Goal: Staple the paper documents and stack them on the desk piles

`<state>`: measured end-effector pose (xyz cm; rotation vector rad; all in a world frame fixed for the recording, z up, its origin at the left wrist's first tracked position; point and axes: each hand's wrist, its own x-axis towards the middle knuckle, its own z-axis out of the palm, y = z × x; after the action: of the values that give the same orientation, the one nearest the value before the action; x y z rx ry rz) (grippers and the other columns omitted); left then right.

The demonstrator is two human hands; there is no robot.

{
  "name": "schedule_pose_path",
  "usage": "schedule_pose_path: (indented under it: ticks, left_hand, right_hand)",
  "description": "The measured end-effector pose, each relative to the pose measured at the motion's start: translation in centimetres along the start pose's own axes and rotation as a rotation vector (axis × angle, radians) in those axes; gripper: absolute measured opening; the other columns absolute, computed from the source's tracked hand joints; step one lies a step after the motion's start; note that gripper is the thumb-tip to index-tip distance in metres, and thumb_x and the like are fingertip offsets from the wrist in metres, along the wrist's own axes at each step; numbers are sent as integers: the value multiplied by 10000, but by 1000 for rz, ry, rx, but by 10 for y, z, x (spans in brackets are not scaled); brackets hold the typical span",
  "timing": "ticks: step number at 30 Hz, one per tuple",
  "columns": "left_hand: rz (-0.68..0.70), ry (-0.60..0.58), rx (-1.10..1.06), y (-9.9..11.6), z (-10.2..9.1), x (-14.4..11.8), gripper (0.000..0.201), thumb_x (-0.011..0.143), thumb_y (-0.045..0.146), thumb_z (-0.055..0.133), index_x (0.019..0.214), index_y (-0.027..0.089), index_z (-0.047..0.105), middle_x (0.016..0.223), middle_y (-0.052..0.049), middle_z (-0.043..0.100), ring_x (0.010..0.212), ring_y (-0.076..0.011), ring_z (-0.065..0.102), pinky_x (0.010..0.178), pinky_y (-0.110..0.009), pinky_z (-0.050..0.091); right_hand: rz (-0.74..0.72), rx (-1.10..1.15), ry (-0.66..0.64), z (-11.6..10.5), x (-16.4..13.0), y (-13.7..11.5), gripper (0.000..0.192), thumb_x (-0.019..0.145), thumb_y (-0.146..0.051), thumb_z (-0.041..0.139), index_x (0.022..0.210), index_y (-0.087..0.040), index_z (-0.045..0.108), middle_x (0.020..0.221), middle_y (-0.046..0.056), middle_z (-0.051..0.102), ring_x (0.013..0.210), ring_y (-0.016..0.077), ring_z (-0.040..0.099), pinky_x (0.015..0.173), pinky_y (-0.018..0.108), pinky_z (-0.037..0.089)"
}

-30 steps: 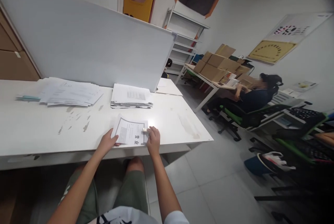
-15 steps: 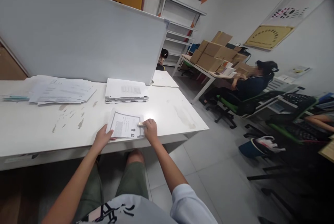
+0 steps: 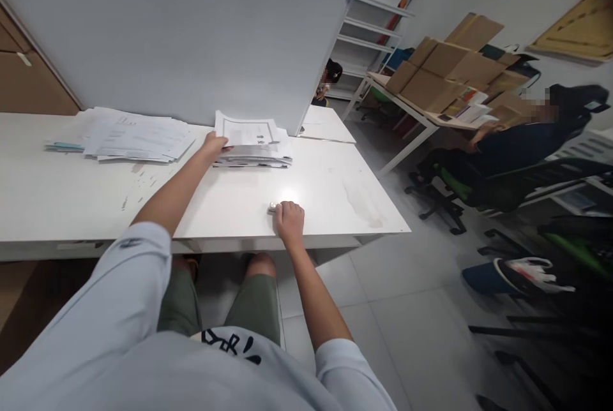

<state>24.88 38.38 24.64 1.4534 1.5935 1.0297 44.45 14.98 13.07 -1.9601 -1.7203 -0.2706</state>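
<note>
My left hand [image 3: 214,145] reaches to the back of the white table [image 3: 230,210] and pinches the left edge of some printed papers [image 3: 249,132] with a dark border. The papers are just over a neat stack of papers [image 3: 258,159], partly covering it; I cannot tell whether they rest on it. Near the table's front edge, my right hand [image 3: 290,222] is closed around what looks like a small stapler [image 3: 272,207]. Only its pale end pokes out to the left of the fingers.
A loose paper pile [image 3: 138,140] lies at the left. Behind the table stands a large whiteboard [image 3: 182,34]. At the right, a seated person [image 3: 512,143] works by a desk with cardboard boxes [image 3: 440,73]. A blue bin [image 3: 491,276] stands on the floor.
My left hand has carried the bordered papers from the table front to the stack at the back. The stapler in my right hand has come away from the papers. The view has shifted.
</note>
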Motion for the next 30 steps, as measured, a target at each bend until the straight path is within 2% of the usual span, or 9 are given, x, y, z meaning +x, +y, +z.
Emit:
schedule_pose_path:
  ticks: [3, 6, 9, 13, 15, 17, 20, 24, 30]
  left_hand:
    - [-61, 30, 187, 16, 27, 35, 477, 716, 201, 728, 1161, 75, 611, 1172, -238, 638, 1133, -376, 597, 912, -520, 521]
    - [-83, 114, 383, 16, 20, 54, 570, 724, 335, 748, 1181, 25, 610, 1366, -317, 502, 1363, -453, 368, 1091, -593, 338]
    - [-76, 188, 527, -7, -19, 58, 718, 782, 402, 668, 1334, -29, 511, 1502, -324, 354, 1448, -432, 226, 1174, -569, 190]
    - [-110, 197, 715, -70, -86, 35, 992, 776, 427, 635, 1517, -71, 202, 1591, -312, 173, 1488, -431, 99, 1174, -571, 177]
    - [-75, 211, 776, -101, -107, 17, 940, 841, 477, 549, 1528, -52, 185, 1575, -312, 223, 1470, -432, 168, 1151, -585, 220]
    - [27, 231, 788, -121, -118, 2, 753, 896, 440, 470, 1487, -7, 330, 1505, -301, 366, 1407, -426, 302, 1123, -591, 266]
    - [152, 209, 784, -129, -118, -10, 493, 893, 280, 457, 1322, 61, 562, 1341, -248, 555, 1302, -391, 437, 1090, -535, 341]
    - [230, 163, 775, -127, -111, -21, 427, 867, 147, 449, 1246, 128, 644, 1287, -161, 627, 1277, -298, 495, 1089, -396, 374]
    - [182, 282, 771, -132, -106, -28, 610, 862, 158, 504, 1458, 49, 425, 1589, -225, 283, 1508, -363, 119, 1198, -552, 100]
  right_hand:
    - [-4, -3, -4, 0, -2, 1, 262, 1013, -281, 400, 867, -179, 592, 891, 82, 642, 861, 228, 516, 804, 332, 304]
    - [-22, 10, 24, 3, -6, 3, 278, 1014, -287, 394, 847, -182, 591, 867, 78, 637, 847, 226, 510, 793, 328, 294]
    - [-24, 38, 49, 6, -9, 4, 288, 1014, -294, 390, 841, -182, 590, 841, 75, 632, 831, 222, 507, 782, 327, 288]
    - [-23, 40, 45, 6, -9, 5, 277, 1009, -300, 402, 846, -180, 591, 855, 79, 637, 837, 224, 509, 778, 330, 285]
    - [-18, 26, 41, 6, -9, 5, 271, 1007, -300, 405, 849, -179, 590, 868, 81, 639, 844, 226, 508, 778, 330, 283]
    - [-13, 14, 38, 6, -9, 5, 271, 1007, -300, 404, 851, -178, 589, 872, 82, 638, 847, 228, 506, 779, 330, 281]
    - [-11, 11, 40, 5, -9, 5, 274, 1007, -301, 398, 850, -179, 586, 868, 83, 632, 844, 228, 501, 774, 328, 277]
    - [-1, 31, 53, 5, -10, 5, 280, 1006, -303, 389, 846, -180, 583, 860, 83, 625, 837, 228, 496, 765, 329, 277]
    - [0, 65, 42, 5, -11, 7, 283, 1003, -304, 389, 843, -176, 585, 867, 89, 622, 837, 230, 500, 768, 337, 287]
